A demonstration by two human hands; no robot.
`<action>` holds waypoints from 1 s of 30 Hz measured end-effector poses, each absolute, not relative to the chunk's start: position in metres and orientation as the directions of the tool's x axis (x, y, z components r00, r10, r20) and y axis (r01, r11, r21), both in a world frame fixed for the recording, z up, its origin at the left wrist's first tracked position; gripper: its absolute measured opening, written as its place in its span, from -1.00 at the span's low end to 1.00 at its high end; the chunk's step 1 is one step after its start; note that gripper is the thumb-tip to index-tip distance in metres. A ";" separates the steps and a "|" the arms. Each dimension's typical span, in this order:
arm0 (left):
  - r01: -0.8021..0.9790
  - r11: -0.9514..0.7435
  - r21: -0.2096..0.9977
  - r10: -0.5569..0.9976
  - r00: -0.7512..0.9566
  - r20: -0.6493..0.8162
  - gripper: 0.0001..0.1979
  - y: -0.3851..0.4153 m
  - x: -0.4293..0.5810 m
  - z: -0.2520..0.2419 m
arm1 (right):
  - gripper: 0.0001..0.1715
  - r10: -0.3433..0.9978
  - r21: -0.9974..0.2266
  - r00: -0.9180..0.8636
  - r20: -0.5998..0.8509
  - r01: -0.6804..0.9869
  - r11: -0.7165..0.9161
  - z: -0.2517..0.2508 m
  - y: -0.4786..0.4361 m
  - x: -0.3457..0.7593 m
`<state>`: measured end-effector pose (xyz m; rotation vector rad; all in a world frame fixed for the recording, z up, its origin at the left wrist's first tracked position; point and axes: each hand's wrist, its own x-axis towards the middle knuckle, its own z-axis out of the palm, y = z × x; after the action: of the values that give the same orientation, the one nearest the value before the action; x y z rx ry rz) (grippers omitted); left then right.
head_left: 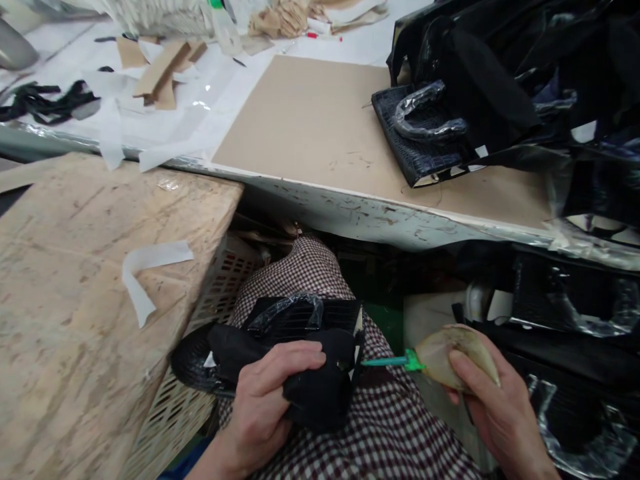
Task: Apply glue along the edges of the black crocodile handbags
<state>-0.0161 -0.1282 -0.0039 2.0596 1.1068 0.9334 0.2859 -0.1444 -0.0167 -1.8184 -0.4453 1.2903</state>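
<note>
Across my lap lies a black handbag [315, 393] with a crocodile-like texture and a handle [287, 310] wrapped in clear plastic. My left hand [265, 393] grips its soft black cloth part, thumb and fingers closed on the fabric. In my right hand [485, 387] is a squeeze glue bottle [453, 353], yellowish and half see-through, with a green collar and a thin teal nozzle. The nozzle's tip points left at the bag's open edge [359, 333], where a pale lining strip shows. Whether the tip touches the edge, I cannot tell.
More black handbags [450, 120] are heaped on the workbench, on a brown board [310, 127]. Others [565, 300] lie at my right. A worn wooden board [90, 280] with a white paper strip [150, 267] is at my left, above a plastic basket [220, 280]. Cardboard scraps [163, 70] lie behind.
</note>
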 end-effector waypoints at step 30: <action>0.439 -0.473 0.763 0.869 0.377 0.322 -0.73 -0.127 -0.015 -0.010 | -0.23 0.751 -0.778 0.304 -0.586 0.046 -0.626 -0.034 -0.145 0.293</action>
<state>-0.0154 -0.1269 -0.0097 2.0678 1.1223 0.9760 0.2932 -0.1454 -0.0335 -1.9138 -0.7076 1.3652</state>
